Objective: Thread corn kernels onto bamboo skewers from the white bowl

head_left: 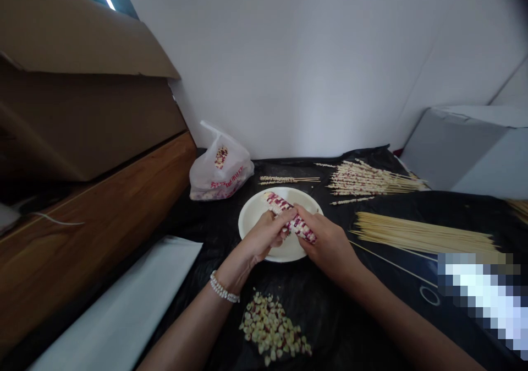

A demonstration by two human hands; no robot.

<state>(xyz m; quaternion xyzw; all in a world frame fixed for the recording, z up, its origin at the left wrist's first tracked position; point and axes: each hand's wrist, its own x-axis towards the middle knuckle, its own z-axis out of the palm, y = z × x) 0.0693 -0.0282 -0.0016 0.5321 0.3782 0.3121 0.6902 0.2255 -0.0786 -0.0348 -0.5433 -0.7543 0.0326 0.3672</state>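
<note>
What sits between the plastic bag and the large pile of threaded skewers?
In the head view, a small bunch of threaded skewers lies between the plastic bag and the large pile, beyond the white bowl.

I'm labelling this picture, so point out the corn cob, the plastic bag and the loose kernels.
Corn cob [302, 229], head view: kernels toward its near end.
Plastic bag [221, 173], head view: middle of its front.
Loose kernels [272, 325], head view: middle of the pile.
</note>
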